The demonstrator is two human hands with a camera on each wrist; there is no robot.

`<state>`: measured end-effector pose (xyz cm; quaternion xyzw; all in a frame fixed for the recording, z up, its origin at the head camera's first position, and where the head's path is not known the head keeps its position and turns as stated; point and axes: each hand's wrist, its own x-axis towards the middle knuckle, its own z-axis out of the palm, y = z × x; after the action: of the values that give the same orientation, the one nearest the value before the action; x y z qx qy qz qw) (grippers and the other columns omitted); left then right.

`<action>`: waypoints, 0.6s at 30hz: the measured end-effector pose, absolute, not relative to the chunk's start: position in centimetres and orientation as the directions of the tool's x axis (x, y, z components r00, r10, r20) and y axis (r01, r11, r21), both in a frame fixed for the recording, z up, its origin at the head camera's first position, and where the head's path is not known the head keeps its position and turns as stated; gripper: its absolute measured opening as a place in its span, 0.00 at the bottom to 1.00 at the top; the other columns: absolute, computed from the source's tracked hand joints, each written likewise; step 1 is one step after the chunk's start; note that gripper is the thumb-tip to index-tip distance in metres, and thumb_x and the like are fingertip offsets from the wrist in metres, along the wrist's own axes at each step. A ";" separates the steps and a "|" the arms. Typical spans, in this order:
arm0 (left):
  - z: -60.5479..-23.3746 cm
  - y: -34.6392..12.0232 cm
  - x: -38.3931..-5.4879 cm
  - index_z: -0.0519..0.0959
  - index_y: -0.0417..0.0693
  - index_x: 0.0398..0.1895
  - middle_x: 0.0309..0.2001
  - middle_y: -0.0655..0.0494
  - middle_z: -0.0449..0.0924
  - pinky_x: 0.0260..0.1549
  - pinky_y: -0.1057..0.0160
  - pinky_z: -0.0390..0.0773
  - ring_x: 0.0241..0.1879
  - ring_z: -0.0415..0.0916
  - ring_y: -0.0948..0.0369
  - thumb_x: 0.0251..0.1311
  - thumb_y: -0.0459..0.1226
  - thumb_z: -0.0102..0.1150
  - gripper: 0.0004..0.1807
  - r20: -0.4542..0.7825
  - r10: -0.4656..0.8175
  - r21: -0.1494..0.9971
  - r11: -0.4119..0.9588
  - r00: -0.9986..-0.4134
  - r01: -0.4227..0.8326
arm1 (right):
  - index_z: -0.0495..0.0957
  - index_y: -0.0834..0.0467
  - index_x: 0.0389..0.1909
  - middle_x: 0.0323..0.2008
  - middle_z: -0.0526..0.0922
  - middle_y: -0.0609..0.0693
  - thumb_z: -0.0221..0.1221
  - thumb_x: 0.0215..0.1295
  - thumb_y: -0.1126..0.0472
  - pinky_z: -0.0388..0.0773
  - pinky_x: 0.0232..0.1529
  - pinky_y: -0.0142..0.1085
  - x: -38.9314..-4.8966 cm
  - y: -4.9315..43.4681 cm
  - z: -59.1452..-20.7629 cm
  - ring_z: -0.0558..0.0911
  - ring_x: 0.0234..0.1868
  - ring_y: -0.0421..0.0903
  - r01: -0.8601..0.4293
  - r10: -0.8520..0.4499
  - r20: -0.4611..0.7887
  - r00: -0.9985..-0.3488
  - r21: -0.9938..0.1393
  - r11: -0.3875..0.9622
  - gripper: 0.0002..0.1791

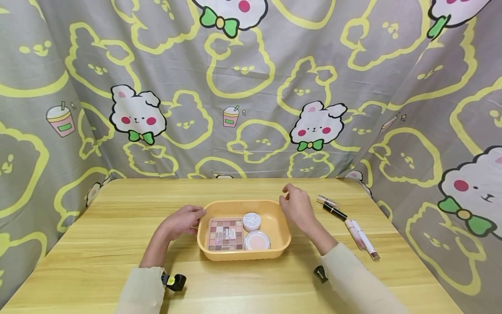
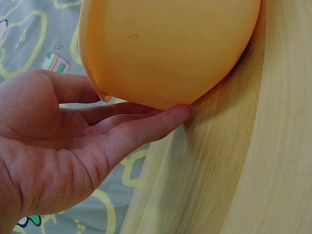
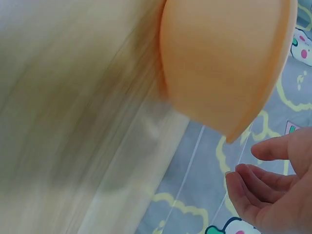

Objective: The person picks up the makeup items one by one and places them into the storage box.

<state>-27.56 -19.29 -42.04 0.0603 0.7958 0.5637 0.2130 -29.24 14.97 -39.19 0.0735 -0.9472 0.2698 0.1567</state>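
A yellow plastic basin sits on the table. Inside lie an eyeshadow palette, a round white case with a star pattern and a round compact with a clear lid. At the basin's left end my left hand holds its rim, the thumb over the edge and the other fingers against the outer wall, as the left wrist view shows. My right hand hovers by the right end, fingers loosely bent and holding nothing; the right wrist view shows a gap between the fingertips and the rim.
Right of the basin lie a small clear-and-pink tube, a black tube with gold bands, a pink tube and a white tube with a brown end. Patterned grey curtains stand around the wooden table.
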 end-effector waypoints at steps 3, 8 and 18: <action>-42.0 -19.3 -27.5 0.59 0.22 0.72 0.63 0.30 0.73 0.51 0.50 0.85 0.63 0.76 0.42 0.81 0.39 0.37 0.29 -0.273 0.332 0.922 0.359 -0.903 -0.146 | 0.79 0.67 0.50 0.34 0.84 0.60 0.59 0.69 0.63 0.75 0.23 0.35 -29.5 15.7 -39.3 0.78 0.24 0.47 -0.203 -0.042 0.320 -0.946 -0.489 0.848 0.14; -41.9 -19.3 -27.5 0.60 0.22 0.72 0.63 0.30 0.73 0.51 0.50 0.85 0.63 0.76 0.42 0.81 0.39 0.37 0.28 -0.274 0.328 0.920 0.363 -0.904 -0.148 | 0.79 0.68 0.50 0.35 0.85 0.61 0.59 0.68 0.63 0.76 0.24 0.37 -29.8 16.7 -39.3 0.79 0.26 0.49 -0.191 -0.029 0.323 -0.946 -0.482 0.855 0.15; -41.9 -19.3 -27.5 0.60 0.22 0.71 0.62 0.30 0.75 0.50 0.50 0.85 0.61 0.77 0.43 0.81 0.39 0.37 0.28 -0.270 0.334 0.924 0.354 -0.903 -0.145 | 0.78 0.70 0.51 0.35 0.84 0.63 0.57 0.67 0.63 0.77 0.28 0.45 -30.3 19.2 -39.1 0.79 0.27 0.52 -0.182 -0.042 0.315 -0.948 -0.432 0.884 0.17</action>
<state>-27.46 -19.30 -41.91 0.0594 0.7952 0.5650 0.2117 -30.26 19.16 -39.11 0.0584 -0.9588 0.2342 0.1499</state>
